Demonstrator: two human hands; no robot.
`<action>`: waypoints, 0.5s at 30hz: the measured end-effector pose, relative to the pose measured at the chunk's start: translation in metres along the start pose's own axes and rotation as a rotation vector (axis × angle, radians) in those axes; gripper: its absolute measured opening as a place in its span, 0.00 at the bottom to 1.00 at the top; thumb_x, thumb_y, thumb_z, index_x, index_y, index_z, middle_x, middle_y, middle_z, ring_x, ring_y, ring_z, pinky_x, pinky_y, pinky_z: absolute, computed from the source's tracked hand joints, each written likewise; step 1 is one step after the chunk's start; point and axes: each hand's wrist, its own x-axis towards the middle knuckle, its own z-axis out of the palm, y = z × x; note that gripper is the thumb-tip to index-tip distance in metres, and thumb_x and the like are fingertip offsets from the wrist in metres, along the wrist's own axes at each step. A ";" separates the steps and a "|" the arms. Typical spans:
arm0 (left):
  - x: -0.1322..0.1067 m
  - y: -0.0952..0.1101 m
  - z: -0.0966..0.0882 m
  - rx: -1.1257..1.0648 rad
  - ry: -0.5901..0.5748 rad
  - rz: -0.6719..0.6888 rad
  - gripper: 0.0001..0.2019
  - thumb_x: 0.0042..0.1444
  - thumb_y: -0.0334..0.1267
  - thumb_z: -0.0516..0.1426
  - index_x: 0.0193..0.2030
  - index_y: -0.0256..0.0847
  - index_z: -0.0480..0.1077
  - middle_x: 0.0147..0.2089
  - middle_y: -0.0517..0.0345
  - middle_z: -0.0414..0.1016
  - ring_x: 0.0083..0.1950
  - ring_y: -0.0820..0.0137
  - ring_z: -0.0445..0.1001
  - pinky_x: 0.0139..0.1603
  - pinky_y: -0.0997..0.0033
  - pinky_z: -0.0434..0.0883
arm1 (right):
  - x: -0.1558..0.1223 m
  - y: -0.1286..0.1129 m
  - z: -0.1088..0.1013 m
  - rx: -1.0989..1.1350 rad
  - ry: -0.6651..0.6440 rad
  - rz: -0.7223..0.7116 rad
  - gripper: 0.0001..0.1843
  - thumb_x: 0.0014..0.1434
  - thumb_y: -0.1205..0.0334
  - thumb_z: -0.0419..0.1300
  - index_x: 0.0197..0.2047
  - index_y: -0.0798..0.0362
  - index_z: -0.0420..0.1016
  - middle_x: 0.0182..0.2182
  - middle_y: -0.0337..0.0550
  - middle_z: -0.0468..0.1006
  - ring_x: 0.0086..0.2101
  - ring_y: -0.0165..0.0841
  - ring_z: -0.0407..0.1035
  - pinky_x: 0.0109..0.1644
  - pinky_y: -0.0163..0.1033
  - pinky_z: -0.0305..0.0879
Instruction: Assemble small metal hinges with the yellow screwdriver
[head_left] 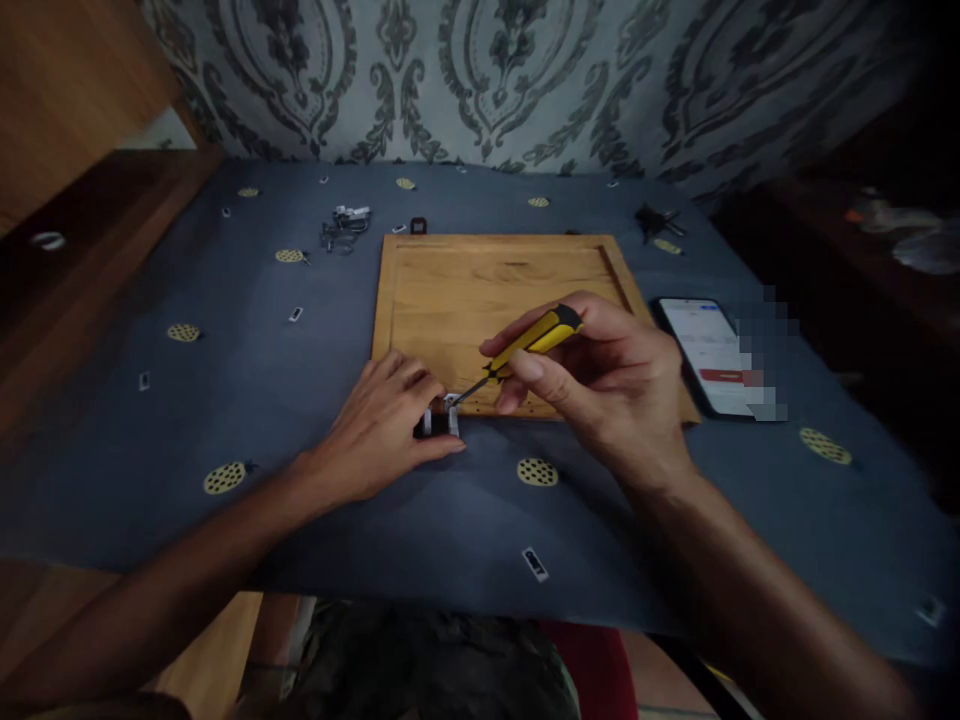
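My right hand (600, 370) is closed around a yellow-and-black screwdriver (532, 343), pinching its handle between thumb and fingers. The screwdriver slants down to the left, its tip at a small silver metal fitting (453, 415) that looks like a hinge. This fitting sits at the near edge of a framed wooden panel (450, 300), which lies flat on the table. My left hand (386, 425) presses on the panel with its fingers and grips the fitting with thumb and fingers. Part of the fitting is hidden by that hand.
A blue patterned cloth (247, 400) covers the table. A lit phone (705, 350) lies right of the panel. Behind it are a heap of small metal parts (346, 228), a small dark square piece (418, 226) and a dark object (660, 222). A patterned curtain (495, 80) hangs beyond.
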 end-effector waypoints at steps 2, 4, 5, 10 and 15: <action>0.000 -0.001 0.001 0.000 0.013 0.014 0.17 0.57 0.50 0.69 0.42 0.41 0.73 0.47 0.54 0.74 0.52 0.57 0.70 0.50 0.57 0.68 | 0.000 -0.001 -0.001 0.003 -0.010 0.016 0.13 0.59 0.51 0.72 0.41 0.49 0.80 0.35 0.38 0.83 0.23 0.26 0.77 0.30 0.34 0.79; -0.001 -0.001 0.001 -0.009 0.034 0.025 0.16 0.58 0.49 0.69 0.42 0.41 0.73 0.46 0.55 0.74 0.52 0.58 0.70 0.50 0.58 0.68 | 0.000 0.000 -0.001 0.003 -0.028 0.023 0.13 0.61 0.50 0.70 0.45 0.48 0.81 0.36 0.38 0.83 0.24 0.27 0.77 0.32 0.36 0.80; -0.001 -0.002 0.002 -0.012 0.043 0.026 0.15 0.58 0.49 0.69 0.42 0.41 0.73 0.45 0.55 0.74 0.51 0.58 0.70 0.50 0.58 0.68 | 0.000 0.000 -0.001 0.007 -0.038 0.020 0.13 0.62 0.50 0.69 0.45 0.48 0.81 0.36 0.38 0.83 0.24 0.27 0.77 0.32 0.37 0.80; -0.001 -0.001 0.001 -0.014 0.039 0.002 0.15 0.57 0.48 0.69 0.42 0.43 0.74 0.44 0.56 0.73 0.50 0.58 0.70 0.50 0.58 0.68 | -0.003 0.003 0.002 0.033 0.020 -0.045 0.11 0.61 0.51 0.70 0.39 0.50 0.80 0.33 0.37 0.81 0.24 0.26 0.76 0.30 0.34 0.77; 0.000 0.000 0.001 -0.013 0.046 0.007 0.16 0.57 0.48 0.69 0.46 0.44 0.75 0.45 0.56 0.74 0.52 0.57 0.70 0.52 0.56 0.68 | -0.004 0.001 0.003 -0.009 0.107 -0.084 0.13 0.63 0.50 0.68 0.36 0.51 0.77 0.34 0.37 0.79 0.24 0.25 0.75 0.31 0.32 0.76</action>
